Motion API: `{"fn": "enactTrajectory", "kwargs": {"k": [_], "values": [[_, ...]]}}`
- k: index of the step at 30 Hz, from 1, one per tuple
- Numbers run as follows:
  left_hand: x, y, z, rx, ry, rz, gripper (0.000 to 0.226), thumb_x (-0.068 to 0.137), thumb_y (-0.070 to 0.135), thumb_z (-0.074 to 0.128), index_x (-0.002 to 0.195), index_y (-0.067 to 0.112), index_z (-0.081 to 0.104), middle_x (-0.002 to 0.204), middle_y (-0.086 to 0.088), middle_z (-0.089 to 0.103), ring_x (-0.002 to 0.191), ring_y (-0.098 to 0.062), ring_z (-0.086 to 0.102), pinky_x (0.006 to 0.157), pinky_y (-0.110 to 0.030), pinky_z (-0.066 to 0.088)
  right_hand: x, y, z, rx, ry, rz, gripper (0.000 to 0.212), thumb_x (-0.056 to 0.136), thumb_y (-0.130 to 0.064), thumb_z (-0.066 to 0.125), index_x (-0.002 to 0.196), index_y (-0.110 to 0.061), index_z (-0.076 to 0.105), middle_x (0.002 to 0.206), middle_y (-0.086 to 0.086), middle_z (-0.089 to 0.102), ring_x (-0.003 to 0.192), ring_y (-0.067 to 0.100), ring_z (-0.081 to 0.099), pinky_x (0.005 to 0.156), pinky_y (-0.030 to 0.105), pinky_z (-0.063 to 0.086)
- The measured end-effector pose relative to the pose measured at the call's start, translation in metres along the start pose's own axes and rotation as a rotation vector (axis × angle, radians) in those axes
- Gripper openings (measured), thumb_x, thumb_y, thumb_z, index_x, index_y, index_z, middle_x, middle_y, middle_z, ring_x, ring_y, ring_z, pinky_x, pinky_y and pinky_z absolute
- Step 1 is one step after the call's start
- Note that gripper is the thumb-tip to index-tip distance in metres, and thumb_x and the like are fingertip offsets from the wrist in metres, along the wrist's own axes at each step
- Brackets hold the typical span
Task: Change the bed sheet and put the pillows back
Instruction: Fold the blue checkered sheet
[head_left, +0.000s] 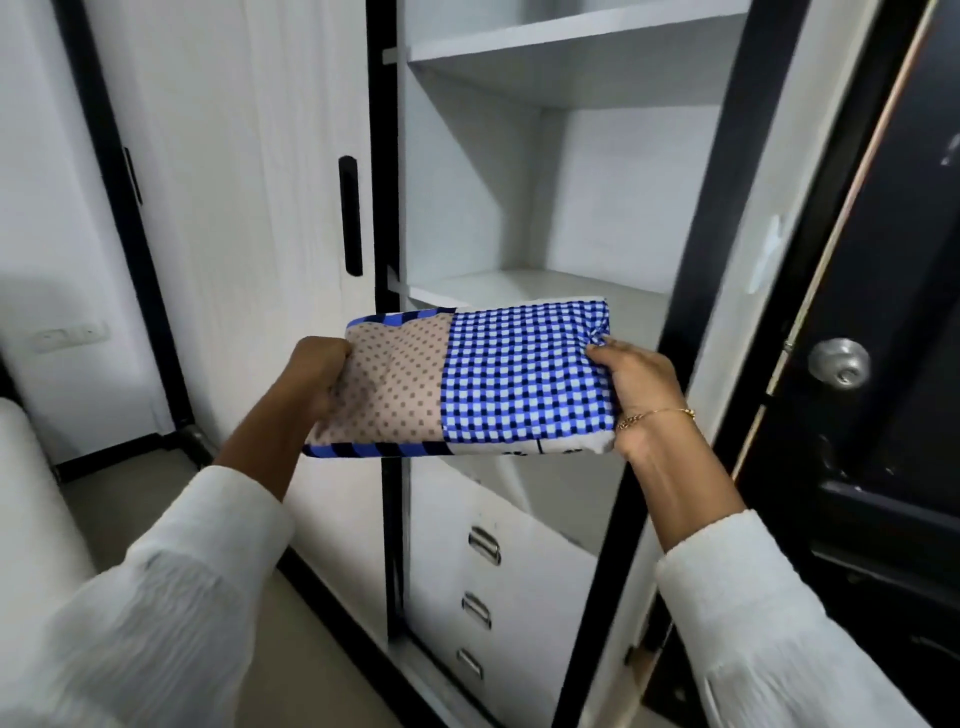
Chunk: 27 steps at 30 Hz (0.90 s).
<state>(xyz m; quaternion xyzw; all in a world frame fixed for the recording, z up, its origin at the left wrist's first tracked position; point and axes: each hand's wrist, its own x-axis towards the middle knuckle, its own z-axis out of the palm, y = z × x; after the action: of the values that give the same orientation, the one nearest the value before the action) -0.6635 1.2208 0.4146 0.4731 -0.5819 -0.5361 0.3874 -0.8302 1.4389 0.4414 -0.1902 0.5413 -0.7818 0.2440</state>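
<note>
left hand (322, 374) grip clamped on folded sheet (467, 379), right hand (636, 384) grip pinching its other end

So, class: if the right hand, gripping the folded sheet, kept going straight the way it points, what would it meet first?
Probably the white shelf in the open wardrobe; the right hand holding the folded sheet points toward it, though depth is unclear.

One folded bed sheet (467, 379) is showing, gripped by two hands, the left hand (317, 374) and right hand (639, 384). One bracelet (655, 415) is circling the right wrist. Two shelves (561, 57) are standing open in the wardrobe (249, 156); three drawer handles (484, 544) are lining up below. One doorknob (839, 362) is gleaming.
</note>
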Motion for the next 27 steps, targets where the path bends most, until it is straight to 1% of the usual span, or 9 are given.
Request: {"fn": "enactTrajectory", "kwargs": {"k": [3,8,10,12,14,16,19,22,27], "values": [[0.046,0.02,0.032,-0.018,0.009,0.022,0.028,0.091,0.009,0.04,0.108,-0.004,0.058,0.093,-0.009,0.058,0.074,-0.016,0.048,0.061,-0.026,0.038,0.057,-0.001,0.02,0.016,0.108,-0.069,0.017,0.081,0.006,0.053,0.077,-0.006,0.065,0.073,0.01,0.066,0.056,0.019,0.063,0.057,0.033,0.056],[0.116,0.052,0.084,0.019,-0.02,0.081,0.035,0.093,0.015,0.041,0.119,-0.002,0.055,0.115,-0.014,0.059,0.1,-0.025,0.054,0.075,-0.032,0.041,0.14,0.009,0.033,-0.07,0.349,-0.158,0.027,0.074,0.003,0.047,0.053,-0.014,0.051,0.057,0.001,0.051,0.052,0.017,0.048,0.053,0.027,0.044],[0.15,0.067,0.107,0.034,-0.061,0.123,0.027,0.093,0.016,0.04,0.107,0.0,0.058,0.1,-0.011,0.06,0.092,-0.023,0.056,0.07,-0.031,0.042,0.171,0.01,0.035,0.001,0.421,-0.169,0.026,0.072,0.003,0.048,0.052,-0.013,0.055,0.058,0.0,0.056,0.051,0.016,0.052,0.054,0.029,0.048],[0.177,0.082,0.131,0.054,-0.127,0.169,0.021,0.092,0.011,0.038,0.08,0.006,0.055,0.076,-0.008,0.052,0.07,-0.018,0.05,0.058,-0.03,0.039,0.198,0.009,0.036,0.013,0.506,-0.207,0.027,0.072,0.004,0.049,0.053,-0.013,0.059,0.06,-0.001,0.061,0.051,0.016,0.056,0.056,0.031,0.052],[0.205,0.098,0.16,0.062,-0.195,0.204,0.022,0.091,0.007,0.037,0.075,0.007,0.052,0.073,-0.009,0.05,0.062,-0.017,0.047,0.053,-0.027,0.036,0.229,0.005,0.031,0.005,0.591,-0.247,0.026,0.075,0.003,0.053,0.059,-0.013,0.064,0.063,-0.002,0.062,0.05,0.016,0.056,0.05,0.026,0.051],[0.226,0.11,0.191,0.073,-0.276,0.222,0.021,0.092,0.006,0.038,0.089,0.001,0.058,0.082,-0.012,0.056,0.07,-0.02,0.054,0.056,-0.027,0.042,0.255,-0.002,0.018,0.012,0.704,-0.276,0.021,0.076,0.004,0.056,0.084,-0.01,0.07,0.079,0.005,0.068,0.058,0.015,0.057,0.044,0.02,0.047],[0.243,0.116,0.244,0.059,-0.478,0.223,0.025,0.092,0.004,0.04,0.104,-0.008,0.058,0.085,-0.014,0.061,0.074,-0.023,0.058,0.058,-0.027,0.05,0.283,-0.006,-0.014,-0.038,0.921,-0.308,0.045,0.078,0.007,0.058,0.121,-0.007,0.058,0.111,0.006,0.061,0.084,0.013,0.052,0.069,0.018,0.045],[0.251,0.108,0.29,0.02,-0.604,0.192,0.024,0.092,0.006,0.048,0.106,-0.01,0.059,0.089,-0.017,0.064,0.066,-0.021,0.059,0.05,-0.025,0.052,0.29,-0.005,-0.041,-0.17,1.019,-0.299,0.044,0.077,0.006,0.056,0.119,-0.005,0.058,0.103,0.005,0.059,0.079,0.018,0.056,0.076,0.031,0.05],[0.261,0.092,0.32,0.111,-0.597,0.137,0.027,0.098,0.012,0.042,0.114,-0.008,0.052,0.073,-0.008,0.05,0.054,-0.014,0.044,0.034,-0.015,0.034,0.283,-0.005,-0.048,-0.53,1.049,-0.28,0.037,0.079,0.003,0.053,0.114,-0.003,0.061,0.118,0.018,0.062,0.106,0.031,0.06,0.09,0.034,0.047]]}}
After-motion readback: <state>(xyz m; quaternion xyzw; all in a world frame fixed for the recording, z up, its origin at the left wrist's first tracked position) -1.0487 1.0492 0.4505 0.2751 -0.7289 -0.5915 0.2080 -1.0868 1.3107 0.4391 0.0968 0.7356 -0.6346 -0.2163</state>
